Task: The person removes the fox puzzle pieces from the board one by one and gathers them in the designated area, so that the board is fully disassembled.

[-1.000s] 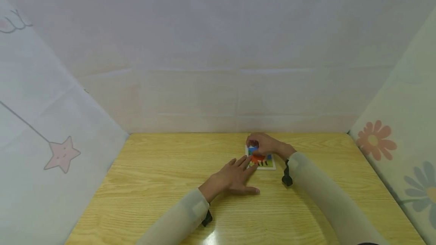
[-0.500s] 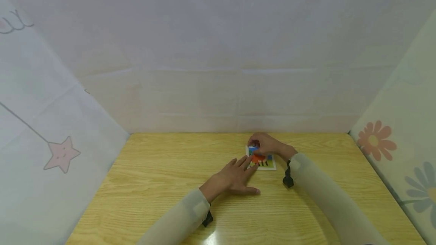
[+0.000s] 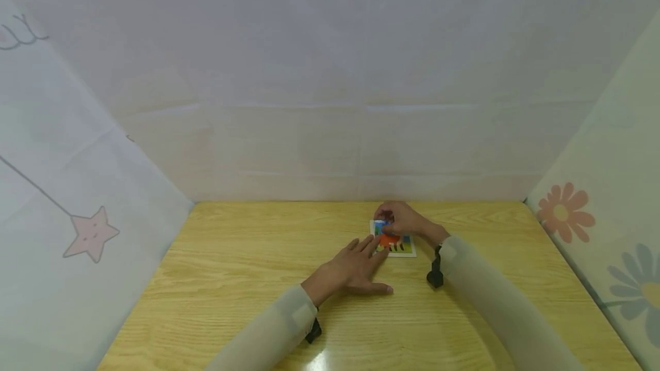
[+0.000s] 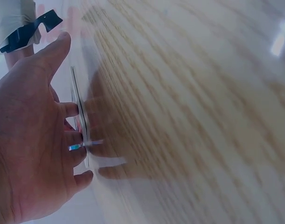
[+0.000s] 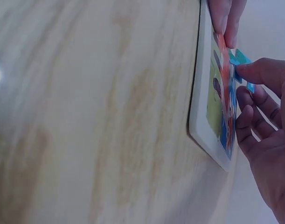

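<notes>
A small white-framed picture puzzle lies flat near the table's far edge, with red, blue and green areas on it. My left hand rests spread from the lower left, fingertips on the puzzle's left part and thumb out over the table. From the right, my right hand reaches over the puzzle's upper part. Between its thumb and fingers it pinches a flat blue-green puzzle piece, tilted up from the board in the right wrist view. The left wrist view shows the puzzle's thin edge beside my left fingers.
The wooden table ends at a pale cloth backdrop just behind the puzzle. Side cloths carry a pink star on the left and a red flower on the right.
My right thumb and fingers have shifted slightly over the puzzle's upper part, and more blue shows by the thumb. My left hand has stayed in place.
</notes>
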Demonstrator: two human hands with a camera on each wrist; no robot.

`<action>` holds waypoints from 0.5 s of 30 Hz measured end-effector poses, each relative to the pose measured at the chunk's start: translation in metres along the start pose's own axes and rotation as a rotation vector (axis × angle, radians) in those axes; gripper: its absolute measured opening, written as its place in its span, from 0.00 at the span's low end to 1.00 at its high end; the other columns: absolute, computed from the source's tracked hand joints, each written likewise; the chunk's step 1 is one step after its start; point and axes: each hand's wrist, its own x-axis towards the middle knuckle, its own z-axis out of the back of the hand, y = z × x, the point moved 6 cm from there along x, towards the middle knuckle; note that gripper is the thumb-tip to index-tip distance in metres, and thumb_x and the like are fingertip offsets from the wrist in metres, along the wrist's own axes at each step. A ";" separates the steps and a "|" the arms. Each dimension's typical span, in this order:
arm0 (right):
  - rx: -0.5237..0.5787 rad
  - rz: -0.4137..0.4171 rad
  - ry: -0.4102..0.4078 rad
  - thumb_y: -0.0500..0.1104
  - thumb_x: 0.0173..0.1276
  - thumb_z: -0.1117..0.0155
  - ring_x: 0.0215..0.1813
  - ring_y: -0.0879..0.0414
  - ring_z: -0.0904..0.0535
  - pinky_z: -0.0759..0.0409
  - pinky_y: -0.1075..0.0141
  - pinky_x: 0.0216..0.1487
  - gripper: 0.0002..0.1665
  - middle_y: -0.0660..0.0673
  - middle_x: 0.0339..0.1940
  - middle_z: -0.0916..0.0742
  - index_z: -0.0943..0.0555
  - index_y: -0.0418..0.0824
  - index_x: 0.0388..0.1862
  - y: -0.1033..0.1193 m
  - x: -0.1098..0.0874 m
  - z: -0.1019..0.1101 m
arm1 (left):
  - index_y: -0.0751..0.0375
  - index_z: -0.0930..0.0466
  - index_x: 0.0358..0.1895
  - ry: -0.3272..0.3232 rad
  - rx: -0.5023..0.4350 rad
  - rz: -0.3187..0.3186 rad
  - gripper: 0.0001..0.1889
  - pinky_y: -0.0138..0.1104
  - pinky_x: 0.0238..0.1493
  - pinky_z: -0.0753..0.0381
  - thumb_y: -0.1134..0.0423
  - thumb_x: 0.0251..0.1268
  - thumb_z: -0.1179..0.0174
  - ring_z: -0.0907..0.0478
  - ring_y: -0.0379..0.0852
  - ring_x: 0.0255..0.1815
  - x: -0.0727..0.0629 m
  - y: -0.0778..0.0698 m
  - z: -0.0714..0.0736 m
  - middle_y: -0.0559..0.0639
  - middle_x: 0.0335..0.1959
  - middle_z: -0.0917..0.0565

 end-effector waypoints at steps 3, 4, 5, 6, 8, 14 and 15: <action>0.005 -0.005 -0.018 0.30 0.65 0.26 0.45 0.53 0.16 0.14 0.58 0.48 0.16 0.44 0.45 0.13 0.14 0.36 0.52 0.001 -0.002 -0.001 | 0.45 0.52 0.88 0.000 0.003 0.001 0.52 0.53 0.85 0.47 0.18 0.70 0.59 0.58 0.53 0.89 0.000 0.000 -0.001 0.54 0.89 0.56; 0.001 -0.001 -0.027 0.30 0.65 0.26 0.45 0.53 0.16 0.14 0.58 0.48 0.16 0.43 0.45 0.13 0.14 0.36 0.52 0.002 -0.002 -0.001 | 0.45 0.52 0.88 -0.002 0.006 0.001 0.52 0.53 0.85 0.47 0.18 0.70 0.59 0.57 0.53 0.89 0.000 0.001 -0.002 0.54 0.89 0.56; -0.002 0.002 -0.036 0.30 0.65 0.26 0.45 0.52 0.15 0.14 0.57 0.48 0.16 0.43 0.45 0.12 0.13 0.35 0.52 0.002 -0.003 -0.001 | 0.45 0.52 0.89 -0.001 0.008 0.000 0.52 0.53 0.85 0.47 0.18 0.70 0.59 0.58 0.53 0.89 0.000 0.001 -0.003 0.54 0.89 0.56; -0.008 0.007 -0.044 0.30 0.65 0.27 0.45 0.52 0.15 0.14 0.57 0.47 0.16 0.43 0.45 0.12 0.13 0.35 0.52 0.003 -0.003 -0.001 | 0.45 0.53 0.89 -0.003 0.011 0.001 0.53 0.53 0.85 0.46 0.17 0.70 0.59 0.58 0.53 0.89 0.001 0.001 -0.003 0.54 0.89 0.56; -0.025 0.009 -0.058 0.31 0.66 0.27 0.45 0.52 0.14 0.14 0.57 0.47 0.15 0.43 0.46 0.12 0.13 0.36 0.52 0.004 -0.004 -0.001 | 0.44 0.53 0.89 -0.007 0.015 0.001 0.53 0.53 0.84 0.46 0.17 0.69 0.60 0.57 0.53 0.89 0.000 0.001 -0.003 0.54 0.89 0.56; 0.032 -0.035 -0.053 0.29 0.69 0.30 0.48 0.49 0.13 0.13 0.57 0.50 0.15 0.40 0.50 0.10 0.14 0.34 0.54 0.003 -0.008 -0.001 | 0.45 0.53 0.89 -0.007 0.008 -0.003 0.53 0.52 0.84 0.46 0.17 0.69 0.60 0.58 0.53 0.89 0.001 0.000 -0.004 0.54 0.89 0.56; 0.057 -0.050 -0.049 0.29 0.70 0.31 0.49 0.49 0.12 0.14 0.58 0.50 0.15 0.40 0.51 0.10 0.14 0.35 0.55 0.002 -0.009 -0.002 | 0.45 0.53 0.89 -0.004 0.006 -0.004 0.53 0.53 0.84 0.46 0.17 0.69 0.59 0.58 0.53 0.89 0.001 0.000 -0.004 0.54 0.89 0.57</action>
